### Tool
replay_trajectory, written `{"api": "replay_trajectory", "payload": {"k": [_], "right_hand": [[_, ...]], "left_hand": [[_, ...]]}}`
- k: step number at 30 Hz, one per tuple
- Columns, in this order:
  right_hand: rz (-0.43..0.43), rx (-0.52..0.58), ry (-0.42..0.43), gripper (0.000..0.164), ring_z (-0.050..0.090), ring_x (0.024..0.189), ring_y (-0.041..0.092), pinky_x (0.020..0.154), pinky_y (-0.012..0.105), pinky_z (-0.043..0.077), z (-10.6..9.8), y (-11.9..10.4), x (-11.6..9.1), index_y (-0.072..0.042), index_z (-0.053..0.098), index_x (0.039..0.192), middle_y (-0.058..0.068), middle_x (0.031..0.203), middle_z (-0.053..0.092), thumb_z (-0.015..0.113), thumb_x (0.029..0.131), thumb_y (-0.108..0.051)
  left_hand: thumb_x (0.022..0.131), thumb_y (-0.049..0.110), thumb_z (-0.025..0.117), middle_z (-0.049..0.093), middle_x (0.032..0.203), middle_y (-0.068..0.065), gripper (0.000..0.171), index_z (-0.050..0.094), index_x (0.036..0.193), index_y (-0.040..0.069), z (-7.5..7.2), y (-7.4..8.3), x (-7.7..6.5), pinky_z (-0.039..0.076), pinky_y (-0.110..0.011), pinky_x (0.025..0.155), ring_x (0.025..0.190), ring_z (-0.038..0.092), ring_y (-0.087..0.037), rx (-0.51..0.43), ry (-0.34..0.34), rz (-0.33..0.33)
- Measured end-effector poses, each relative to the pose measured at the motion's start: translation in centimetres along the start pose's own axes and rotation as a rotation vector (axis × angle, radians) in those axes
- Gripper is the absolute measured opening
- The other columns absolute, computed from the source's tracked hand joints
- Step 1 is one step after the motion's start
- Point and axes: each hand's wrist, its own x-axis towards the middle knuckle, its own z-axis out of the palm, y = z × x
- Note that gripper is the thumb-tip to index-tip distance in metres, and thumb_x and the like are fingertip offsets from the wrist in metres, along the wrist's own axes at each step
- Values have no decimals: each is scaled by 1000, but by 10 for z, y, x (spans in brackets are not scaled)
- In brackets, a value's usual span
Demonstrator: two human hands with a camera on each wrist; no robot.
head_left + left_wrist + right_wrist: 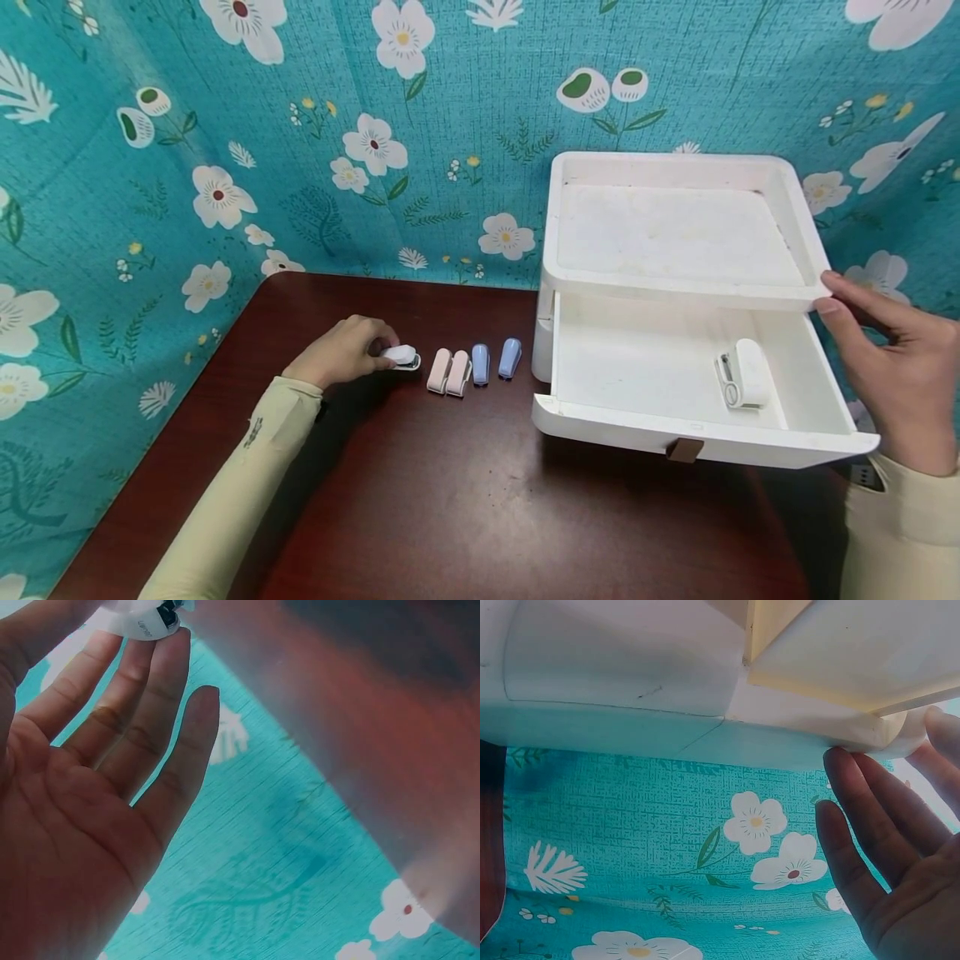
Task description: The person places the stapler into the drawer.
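Observation:
On the table at left, my left hand [348,350] pinches a small white stapler [402,357] between thumb and fingers. That stapler [142,619] shows at the top of the left wrist view, partly cut off. Just right of it lie two pink staplers [448,372] side by side, then two blue staplers [510,358]. At the far right, my right hand [900,358] holds the front right corner of a white storage box [675,287] with thumb and fingertips. Its drawer [622,417] is pulled out, and another white stapler [748,375] stands inside toward the right.
A shallow tray [667,233] forms the top of the box. The drawer front carries a brown pull tab [685,450] and overhangs the dark red table [450,500]. A teal flowered cloth [450,125] hangs close behind the table and along its left side.

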Motion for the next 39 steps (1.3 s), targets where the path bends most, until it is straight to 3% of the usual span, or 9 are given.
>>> {"api": "replay_trajectory", "payload": {"k": [4, 11, 19, 32, 39], "right_hand": [[0, 0, 1, 33, 61, 122, -13, 112, 27, 45, 0, 0, 0, -32, 71, 132, -21, 138, 66, 70, 100, -23], [-13, 15, 3, 32, 61, 120, -15, 111, 25, 45, 1, 0, 0, -30, 72, 131, -21, 137, 67, 71, 100, -22], [-67, 22, -1, 33, 60, 117, -19, 105, 16, 46, 1, 0, 2, -29, 72, 131, -24, 133, 67, 72, 99, -19], [-55, 27, -2, 33, 59, 110, -21, 98, 9, 47, 0, 0, 1, -30, 72, 131, -26, 131, 68, 72, 99, -20], [-46, 32, -13, 33, 59, 105, -22, 92, 3, 45, -1, 0, 3, -28, 72, 131, -26, 130, 68, 72, 99, -20]], "left_hand": [[87, 15, 85, 73, 97, -4, 26, 76, 110, 9, -11, 9, -2, 52, -33, 75, 84, 61, -19, 3, 24, 36], [87, 18, 85, 74, 103, -4, 26, 77, 110, 10, -27, 39, -4, 54, -34, 78, 88, 64, -22, 38, 34, 120], [88, 19, 85, 74, 102, 0, 23, 77, 108, 12, -43, 66, -6, 55, -34, 79, 86, 62, -15, 53, 39, 195], [90, 20, 83, 75, 105, 2, 25, 78, 114, 13, -74, 113, -8, 58, -35, 83, 90, 65, -14, 86, 40, 339], [91, 22, 82, 73, 106, 1, 24, 77, 113, 13, -86, 131, -11, 55, -36, 81, 91, 64, -14, 68, 72, 376]]}}
